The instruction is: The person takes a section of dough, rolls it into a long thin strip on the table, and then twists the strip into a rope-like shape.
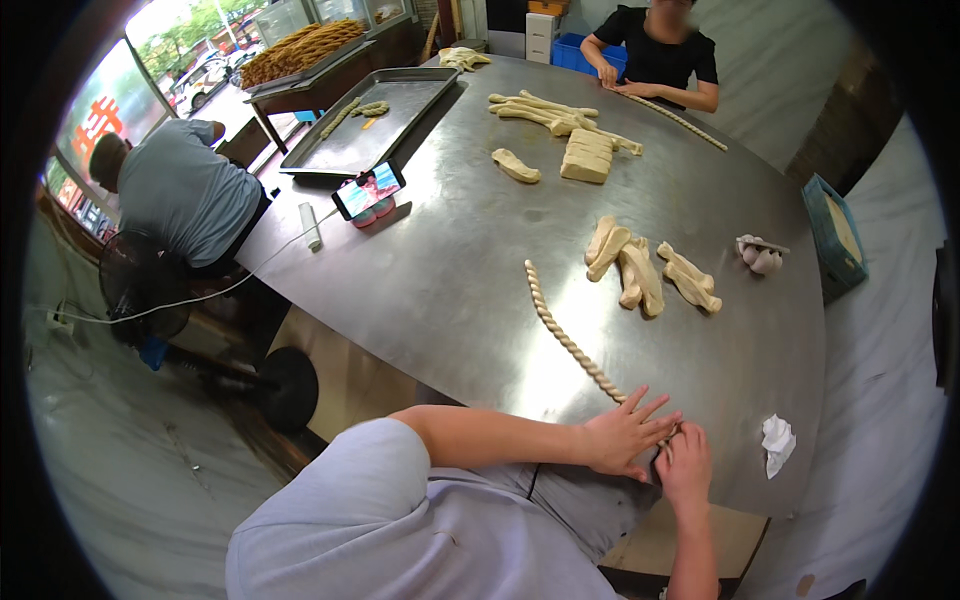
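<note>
A long twisted rope of dough (566,341) lies on the steel table near its front edge. My left hand (626,435) rests flat over the rope's near part, its fingers spread. Beside it, my right hand (684,459) has curled fingers closed on the rope's near end, most of which is hidden. Farther back are thick dough strips (640,277), with another pair of dough strips (688,277) to their right. A scored block of dough (586,156) and a single dough piece (515,165) lie beyond, near a pile of long dough strips (540,112).
Across the table, a person (660,56) handles another dough rope (671,116). A metal tray (382,112) with twisted dough stands at the far left, near a propped phone (369,189) with a cable. Crumpled white paper (778,444) lies at right. Another person (180,187) sits at left.
</note>
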The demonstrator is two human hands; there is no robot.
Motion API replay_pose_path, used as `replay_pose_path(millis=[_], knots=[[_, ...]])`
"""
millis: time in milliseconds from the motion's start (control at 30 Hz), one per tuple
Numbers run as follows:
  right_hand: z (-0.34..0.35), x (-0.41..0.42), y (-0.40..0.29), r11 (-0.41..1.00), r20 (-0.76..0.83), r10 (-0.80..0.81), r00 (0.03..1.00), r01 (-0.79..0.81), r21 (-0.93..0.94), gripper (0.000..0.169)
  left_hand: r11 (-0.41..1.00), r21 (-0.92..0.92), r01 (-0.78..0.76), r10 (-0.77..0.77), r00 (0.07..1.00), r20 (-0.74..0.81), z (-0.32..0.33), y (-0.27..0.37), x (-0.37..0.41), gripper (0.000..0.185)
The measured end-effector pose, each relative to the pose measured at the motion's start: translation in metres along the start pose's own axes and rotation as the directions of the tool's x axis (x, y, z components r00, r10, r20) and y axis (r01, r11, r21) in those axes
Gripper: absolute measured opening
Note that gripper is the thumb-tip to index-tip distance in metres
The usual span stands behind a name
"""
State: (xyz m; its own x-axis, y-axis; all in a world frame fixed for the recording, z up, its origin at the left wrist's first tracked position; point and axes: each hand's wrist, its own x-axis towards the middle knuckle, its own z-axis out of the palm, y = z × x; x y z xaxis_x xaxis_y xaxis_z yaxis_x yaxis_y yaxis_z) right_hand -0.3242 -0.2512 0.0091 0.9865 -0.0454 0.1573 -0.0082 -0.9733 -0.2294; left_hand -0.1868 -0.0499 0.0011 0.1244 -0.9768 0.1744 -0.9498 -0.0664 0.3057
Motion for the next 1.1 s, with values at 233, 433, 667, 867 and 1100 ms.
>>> replay_pose_path(millis=[233, 433, 667, 867, 1100], knots=[[-0.001, 0.042, -0.005, 0.997, -0.146, -0.067, 0.987, 0.070, 0.020, 0.025, 0.996, 0.084, -0.023, 0.026, 0.999, -0.035, 0.017, -0.048, 0.041, 0.106], [-0.010, 0.054, 0.005, 0.980, -0.073, 0.195, 0.978, -0.192, 0.048, 0.012, 0.982, 0.107, 0.153, -0.138, 0.981, -0.137, -0.003, -0.026, 0.055, 0.106], [-0.014, -0.007, -0.009, 0.999, -0.074, -0.054, 0.996, 0.054, -0.005, 0.016, 1.000, -0.013, 0.014, -0.013, 1.000, 0.026, 0.003, 0.011, 0.013, 0.110], [-0.011, 0.060, 0.003, 0.998, -0.150, -0.053, 0.987, 0.048, -0.036, 0.026, 0.992, 0.127, 0.018, -0.002, 0.993, -0.122, 0.027, -0.052, 0.057, 0.114], [-0.012, 0.057, 0.013, 0.985, -0.028, 0.174, 0.984, -0.174, 0.010, 0.008, 0.983, 0.152, 0.107, -0.068, 0.967, -0.245, 0.027, -0.040, 0.068, 0.115]])
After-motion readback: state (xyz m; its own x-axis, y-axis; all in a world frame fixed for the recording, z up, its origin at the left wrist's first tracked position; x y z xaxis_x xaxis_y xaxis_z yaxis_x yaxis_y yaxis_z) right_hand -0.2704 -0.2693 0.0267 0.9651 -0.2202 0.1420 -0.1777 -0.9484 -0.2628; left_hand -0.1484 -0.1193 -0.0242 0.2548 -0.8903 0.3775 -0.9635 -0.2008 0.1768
